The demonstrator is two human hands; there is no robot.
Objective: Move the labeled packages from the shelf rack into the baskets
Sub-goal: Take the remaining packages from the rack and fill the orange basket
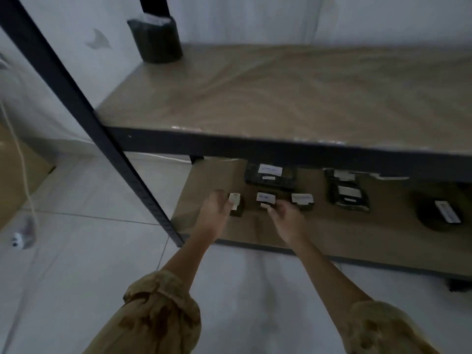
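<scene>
On the lower brown shelf board (pixel 209 180) of the dark metal shelf rack (pixel 76 98) lie small dark film-wrapped packages with white labels. The left hand (pixel 217 209) is at the leftmost small package (pixel 237 205), but blur hides whether it grips. The right hand (pixel 287 217), fingers loosely spread, holds nothing, just short of the middle small package (pixel 265 198). Both packages look light, stiff and slick, so a pinch across the short sides seems best.

upper shelf (pixel 281 93): film-wrapped board, dark bag (pixel 155 39) upright at back left corner. lower shelf (pixel 332 233): three small labeled packages (pixel 265 198) in a row left of centre, flat package (pixel 270 176) behind them, bulkier package (pixel 347 195) to their right, round package (pixel 439 213) towards the right edge.
</scene>
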